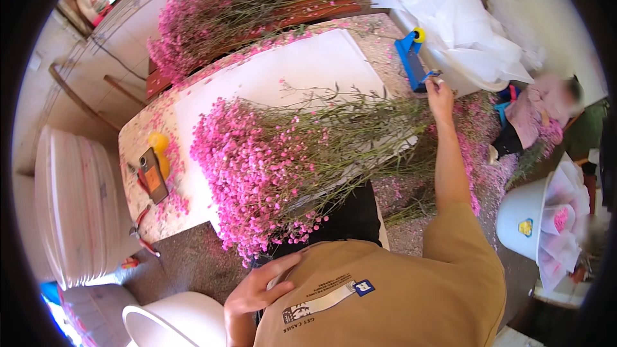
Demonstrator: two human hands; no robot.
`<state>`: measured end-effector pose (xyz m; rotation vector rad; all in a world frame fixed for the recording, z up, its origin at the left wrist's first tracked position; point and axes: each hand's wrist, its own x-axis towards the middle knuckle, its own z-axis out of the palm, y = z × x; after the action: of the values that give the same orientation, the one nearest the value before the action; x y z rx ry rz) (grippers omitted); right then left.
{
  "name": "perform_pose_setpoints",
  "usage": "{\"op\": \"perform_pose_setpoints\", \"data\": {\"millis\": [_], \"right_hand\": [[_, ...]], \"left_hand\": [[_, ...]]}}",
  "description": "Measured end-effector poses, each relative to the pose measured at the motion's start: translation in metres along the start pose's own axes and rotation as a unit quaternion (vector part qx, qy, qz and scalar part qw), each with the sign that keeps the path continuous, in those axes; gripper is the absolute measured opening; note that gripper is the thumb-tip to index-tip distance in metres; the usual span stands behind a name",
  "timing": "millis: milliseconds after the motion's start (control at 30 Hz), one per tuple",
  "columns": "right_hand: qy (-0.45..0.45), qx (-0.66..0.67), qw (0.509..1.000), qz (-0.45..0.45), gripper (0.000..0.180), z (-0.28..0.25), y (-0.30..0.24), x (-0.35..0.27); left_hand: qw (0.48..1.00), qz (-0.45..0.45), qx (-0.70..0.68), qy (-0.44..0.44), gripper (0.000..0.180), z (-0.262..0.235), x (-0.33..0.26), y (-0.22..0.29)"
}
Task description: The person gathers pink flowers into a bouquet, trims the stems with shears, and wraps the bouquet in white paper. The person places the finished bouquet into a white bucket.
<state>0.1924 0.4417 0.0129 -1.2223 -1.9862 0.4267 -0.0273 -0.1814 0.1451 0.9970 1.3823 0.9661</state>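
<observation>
A big bunch of pink small-blossomed flowers (257, 160) lies across the table in front of me, blossoms to the left and green stems (360, 128) to the right. My right hand (439, 97) reaches out to the near end of a blue tape dispenser (411, 58) with a yellow roll. Its fingertips are pinched at the cutting edge, apparently on the tape, though the strip itself is too small to see clearly. My left hand (267, 286) rests against my brown shirt at the waist, fingers apart and holding nothing.
White paper (276, 77) lies under the bunch. Another pink bunch (193, 26) lies behind. At left are a phone (153, 177), pruning shears (143, 231) and stacked pale tubs (80, 205). At right are white wrapping sheets (459, 22), a bucket of wrapped bunches (524, 212) and a seated person (536, 112).
</observation>
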Motion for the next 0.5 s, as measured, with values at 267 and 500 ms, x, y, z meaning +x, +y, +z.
{"op": "perform_pose_setpoints", "data": {"millis": [267,500], "right_hand": [[-0.255,0.132,0.933,-0.219,0.106,-0.049,-0.162,-0.057],[-0.380,-0.052,0.811,-0.442,0.133,0.011,-0.280,-0.177]], "left_hand": [[0.982,0.006,0.159,0.103,0.058,0.022,0.050,-0.026],[0.909,0.095,0.276,0.298,0.050,0.009,0.082,-0.050]]}}
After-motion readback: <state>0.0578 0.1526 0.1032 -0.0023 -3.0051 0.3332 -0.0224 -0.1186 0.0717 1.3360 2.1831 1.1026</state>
